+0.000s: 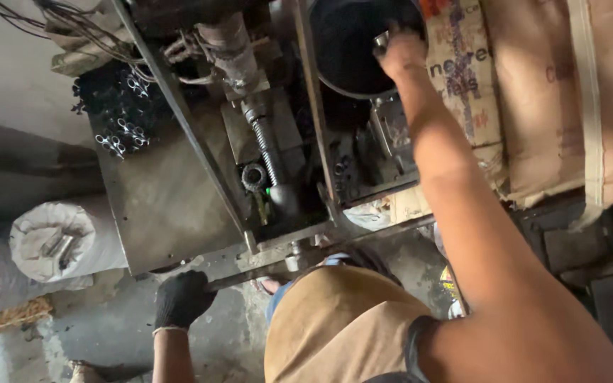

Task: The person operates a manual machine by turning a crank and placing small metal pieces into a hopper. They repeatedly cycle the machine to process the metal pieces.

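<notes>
My left hand [181, 298], in a black glove, grips the end of a long metal lever bar [335, 247] at the front of a greasy machine [271, 163]. My right hand [400, 51], bare, reaches up to the rim of a dark round bucket-like container [349, 42] at the top and seems to hold a small shiny metal piece [382, 41]; the fingers are partly hidden. A threaded screw shaft [265, 145] and a small ring-shaped part [254, 176] sit in the machine's middle.
A heap of short dark metal tubes [118, 106] lies on the machine's left plate. A white sack [62, 237] with a few metal pieces stands lower left. Cardboard boxes [533, 92] fill the right. My tan apron [335, 326] and a foot show below.
</notes>
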